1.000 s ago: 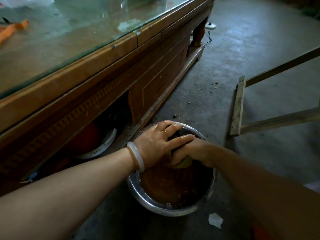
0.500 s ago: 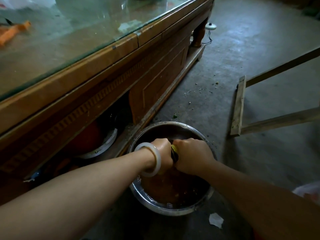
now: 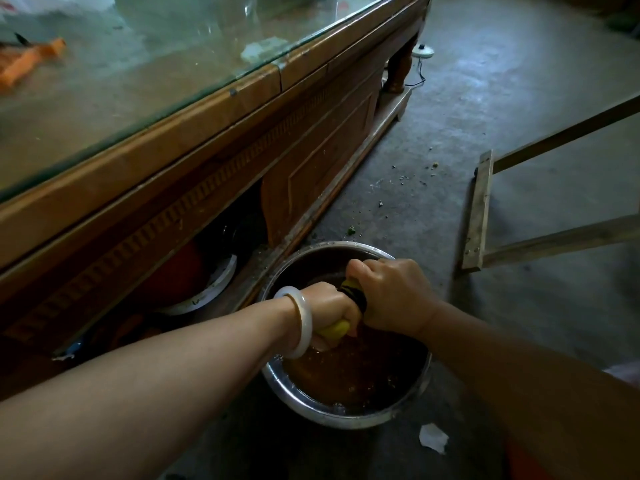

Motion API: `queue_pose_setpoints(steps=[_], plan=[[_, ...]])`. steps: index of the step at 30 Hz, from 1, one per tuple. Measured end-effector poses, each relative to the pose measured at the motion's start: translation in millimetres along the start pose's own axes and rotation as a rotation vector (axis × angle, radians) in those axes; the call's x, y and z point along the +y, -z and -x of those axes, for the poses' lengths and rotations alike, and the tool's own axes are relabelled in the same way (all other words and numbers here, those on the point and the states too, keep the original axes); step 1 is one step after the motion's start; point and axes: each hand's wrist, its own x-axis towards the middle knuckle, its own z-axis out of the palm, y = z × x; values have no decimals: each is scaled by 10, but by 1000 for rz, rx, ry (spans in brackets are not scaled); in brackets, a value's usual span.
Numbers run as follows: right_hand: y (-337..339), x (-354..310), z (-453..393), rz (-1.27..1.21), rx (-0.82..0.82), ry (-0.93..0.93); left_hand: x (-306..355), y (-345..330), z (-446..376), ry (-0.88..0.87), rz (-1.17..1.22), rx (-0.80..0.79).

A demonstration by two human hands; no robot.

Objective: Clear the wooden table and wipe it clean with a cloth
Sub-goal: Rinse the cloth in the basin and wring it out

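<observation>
A steel basin (image 3: 313,412) of brown, murky water stands on the concrete floor beside the wooden table (image 3: 194,109), which has a glass top. Over the basin my left hand (image 3: 330,311) and my right hand (image 3: 391,292) both grip a twisted yellow and black cloth (image 3: 353,294). The fists sit close together, the cloth rolled tight between them, a yellow end showing under my left hand. A white bangle is on my left wrist.
An orange item (image 3: 31,60) and a bit of paper (image 3: 263,48) lie on the table's glass. Bowls and a red object sit under the table (image 3: 204,278). A wooden frame (image 3: 479,209) lies on the floor to the right. Crumbs (image 3: 401,176) and a paper scrap (image 3: 433,438) are on the floor.
My hands went from pressing the cloth down in the basin to lifting it above the water and closing into fists on it, twisting it between them.
</observation>
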Motion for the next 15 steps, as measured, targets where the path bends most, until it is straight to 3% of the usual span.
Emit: queue_pose_setpoints(steps=[11, 15], plan=[[17, 23, -54, -33, 86, 30, -75, 78, -36, 18, 305, -295], [28, 7, -112, -2, 97, -5, -47, 159, -46, -65, 268, -232]])
